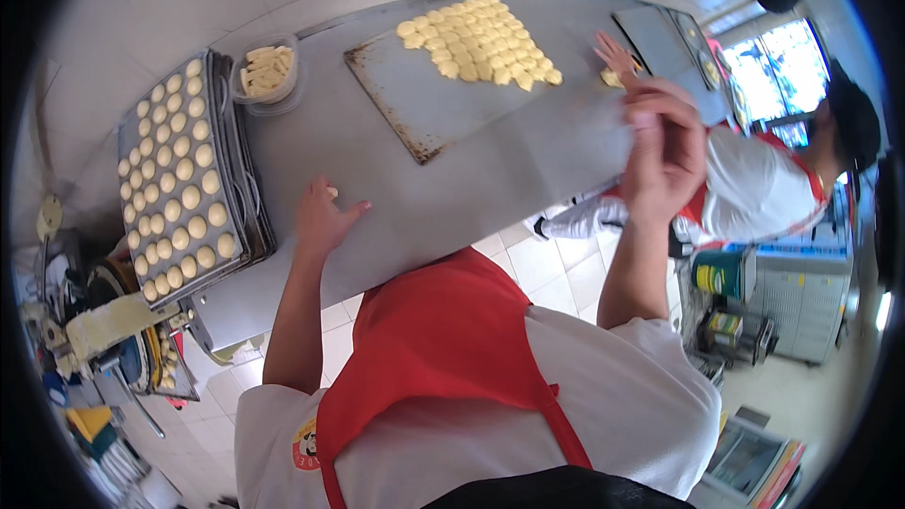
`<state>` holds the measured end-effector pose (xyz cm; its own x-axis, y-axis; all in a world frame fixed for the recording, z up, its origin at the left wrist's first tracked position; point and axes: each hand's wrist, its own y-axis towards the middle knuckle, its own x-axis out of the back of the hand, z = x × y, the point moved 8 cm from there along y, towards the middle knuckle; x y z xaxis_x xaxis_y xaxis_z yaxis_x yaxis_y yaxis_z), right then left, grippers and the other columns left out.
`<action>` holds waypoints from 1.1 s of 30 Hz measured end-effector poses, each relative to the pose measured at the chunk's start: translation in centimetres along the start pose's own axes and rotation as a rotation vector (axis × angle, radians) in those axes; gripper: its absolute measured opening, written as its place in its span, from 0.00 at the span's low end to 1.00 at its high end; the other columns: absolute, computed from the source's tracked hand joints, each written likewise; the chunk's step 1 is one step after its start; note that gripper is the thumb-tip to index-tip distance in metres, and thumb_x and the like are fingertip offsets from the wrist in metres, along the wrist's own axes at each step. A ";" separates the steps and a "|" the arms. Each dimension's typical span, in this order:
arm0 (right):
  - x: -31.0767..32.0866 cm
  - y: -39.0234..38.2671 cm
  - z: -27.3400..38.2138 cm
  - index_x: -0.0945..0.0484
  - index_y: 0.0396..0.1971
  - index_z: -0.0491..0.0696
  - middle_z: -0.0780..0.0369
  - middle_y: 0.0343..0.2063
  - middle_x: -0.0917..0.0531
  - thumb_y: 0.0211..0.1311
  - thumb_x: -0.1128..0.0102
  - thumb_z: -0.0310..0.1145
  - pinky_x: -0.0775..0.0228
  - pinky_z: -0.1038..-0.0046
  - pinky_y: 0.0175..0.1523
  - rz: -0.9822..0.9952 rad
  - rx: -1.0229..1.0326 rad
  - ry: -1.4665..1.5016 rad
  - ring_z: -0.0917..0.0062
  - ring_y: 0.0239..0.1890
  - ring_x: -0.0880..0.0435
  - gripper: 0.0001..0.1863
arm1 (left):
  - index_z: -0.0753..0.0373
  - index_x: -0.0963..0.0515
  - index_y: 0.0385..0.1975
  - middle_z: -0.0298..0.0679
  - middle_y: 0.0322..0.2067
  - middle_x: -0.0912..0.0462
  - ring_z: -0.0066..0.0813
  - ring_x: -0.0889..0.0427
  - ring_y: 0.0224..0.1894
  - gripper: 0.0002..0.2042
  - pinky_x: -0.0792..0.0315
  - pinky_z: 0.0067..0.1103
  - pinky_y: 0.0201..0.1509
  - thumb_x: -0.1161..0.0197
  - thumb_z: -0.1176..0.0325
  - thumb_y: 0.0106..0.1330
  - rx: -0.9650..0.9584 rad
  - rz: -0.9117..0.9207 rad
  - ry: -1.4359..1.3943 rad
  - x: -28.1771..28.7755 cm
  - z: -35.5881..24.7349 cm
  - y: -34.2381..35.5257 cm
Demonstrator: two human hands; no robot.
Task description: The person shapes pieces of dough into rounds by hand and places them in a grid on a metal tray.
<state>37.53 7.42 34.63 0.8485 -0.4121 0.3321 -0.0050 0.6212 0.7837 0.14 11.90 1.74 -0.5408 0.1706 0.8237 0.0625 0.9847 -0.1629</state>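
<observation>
Left hand [323,220] is low over the bench, palm down, thumb spread wide of the fingers; small pale piece [332,192] shows at its fingertips, contact unclear. Right hand [665,146] is raised toward the camera, fingers curled in to the thumb, motion-blurred; can't tell if it holds anything. Key relation: flattened dough pieces [481,42] lie ahead of the person and between the hands laterally, packed in an overlapping block whose longer run slants from far left to near right. Right hand looks nearer to that block, but its height makes depth uncertain; left is nearer the bare corner of the rust-edged metal sheet [382,85] partly under the dough. Dough balls [184,170] sit in rows on a stacked tray left of the left hand; clear tub [269,90] of pale strips just beside it. Surface: grey metal bench [311,146]. Room: tiled floor [542,269], co-worker [754,184] at right, one hand on the bench.
</observation>
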 end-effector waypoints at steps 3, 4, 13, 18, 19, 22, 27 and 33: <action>4.9 -4.3 -13.1 0.19 0.46 0.37 0.55 0.35 0.14 0.79 0.43 0.27 0.24 0.75 0.43 -0.241 -0.084 -0.533 0.72 0.36 0.17 0.08 | 0.63 0.24 0.50 0.48 0.56 0.20 0.53 0.23 0.60 0.20 0.28 0.43 0.62 0.27 0.59 0.64 -0.029 -0.078 0.056 -1.5 2.5 0.1; 4.7 -7.3 -21.4 0.20 0.51 0.38 0.47 0.42 0.15 0.77 0.41 0.28 0.21 0.66 0.51 0.029 -0.257 -0.759 0.58 0.43 0.15 0.10 | 0.62 0.24 0.52 0.48 0.58 0.21 0.53 0.25 0.63 0.21 0.30 0.44 0.65 0.27 0.60 0.64 -0.020 -0.044 0.101 -2.4 3.5 0.3; -25.4 -7.7 -33.5 0.15 0.55 0.47 0.53 0.55 0.16 0.63 0.29 0.36 0.22 0.58 0.61 0.515 -0.362 -0.321 0.54 0.58 0.17 0.21 | 0.60 0.23 0.61 0.48 0.67 0.28 0.56 0.34 0.74 0.25 0.40 0.49 0.77 0.29 0.70 0.63 -0.140 -0.238 0.002 -0.5 -4.3 2.7; -35.8 -5.7 -41.0 0.11 0.40 0.49 0.55 0.44 0.10 0.63 0.37 0.33 0.21 0.60 0.57 1.095 -0.179 -0.781 0.59 0.54 0.13 0.10 | 0.62 0.24 0.62 0.51 0.68 0.29 0.56 0.32 0.73 0.24 0.36 0.45 0.75 0.29 0.73 0.64 -0.202 -0.208 -0.172 -0.9 -8.7 6.7; -36.6 -5.0 -39.7 0.12 0.45 0.50 0.56 0.47 0.10 0.65 0.38 0.36 0.22 0.62 0.55 1.208 -0.225 -0.776 0.61 0.54 0.12 0.13 | 0.62 0.24 0.62 0.52 0.68 0.29 0.55 0.31 0.72 0.25 0.34 0.44 0.75 0.29 0.74 0.64 -0.187 -0.238 -0.190 -1.0 -8.4 6.7; -36.0 -2.3 -31.7 0.17 0.52 0.48 0.57 0.45 0.12 0.63 0.36 0.41 0.25 0.58 0.55 1.137 -0.288 -0.497 0.62 0.50 0.12 0.20 | 0.62 0.23 0.61 0.54 0.69 0.31 0.57 0.32 0.72 0.24 0.35 0.44 0.75 0.30 0.75 0.63 -0.194 -0.309 -0.327 0.0 -8.4 7.6; -28.4 -7.1 -16.0 0.18 0.41 0.44 0.54 0.41 0.15 0.60 0.35 0.34 0.23 0.55 0.50 0.933 -0.280 0.024 0.56 0.44 0.13 0.13 | 0.63 0.22 0.56 0.54 0.49 0.16 0.51 0.15 0.54 0.22 0.22 0.40 0.57 0.29 0.76 0.60 -0.263 -0.219 -0.442 2.3 -14.3 9.7; -22.0 -11.3 -10.6 0.20 0.39 0.41 0.52 0.39 0.16 0.70 0.39 0.32 0.22 0.55 0.49 0.679 -0.514 0.237 0.53 0.42 0.14 0.08 | 0.63 0.15 0.40 0.54 0.32 0.12 0.56 0.11 0.40 0.11 0.20 0.41 0.42 0.30 0.65 0.62 -0.219 0.006 -0.207 -0.2 -14.4 5.5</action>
<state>24.49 16.53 12.88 0.8366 0.2683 0.4776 -0.3573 0.9281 0.1046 12.69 17.82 8.46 -0.6979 0.1871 0.6914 0.2331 0.9721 -0.0277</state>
